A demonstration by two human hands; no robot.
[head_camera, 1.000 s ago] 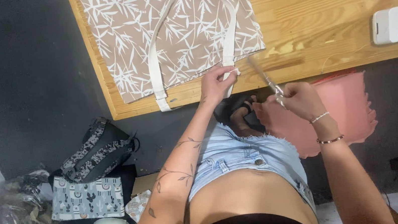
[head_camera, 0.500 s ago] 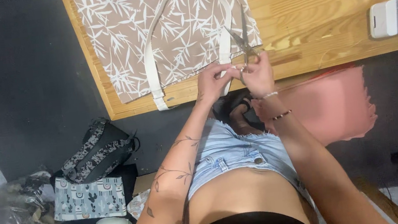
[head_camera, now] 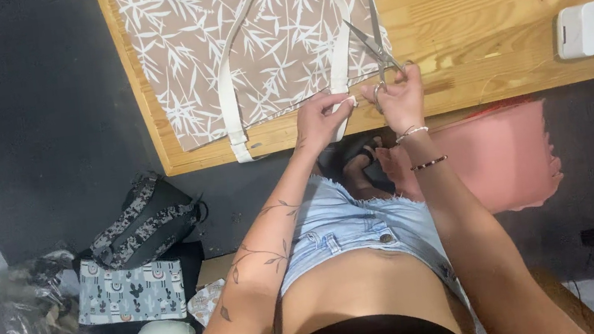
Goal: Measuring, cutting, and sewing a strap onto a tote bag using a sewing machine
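Scissors (head_camera: pixel 375 50) now raised over tote bag (head_camera: pixel 252 48), right hand (head_camera: pixel 397 94) gripping them, left hand (head_camera: pixel 321 115) pinching white strap (head_camera: pixel 340 71)

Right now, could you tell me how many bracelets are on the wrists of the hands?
2, both on the right hand's forearm: a pale bracelet at the wrist, a dark bracelet below it. None shows on the left.

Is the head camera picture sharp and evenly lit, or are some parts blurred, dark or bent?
Head view: the wooden table is brightly lit, the floor at left dark; the scissors in the right hand and the bag strap end pinched by the left hand look fairly sharp; the table edges slant, so the wide lens bends the picture somewhat.
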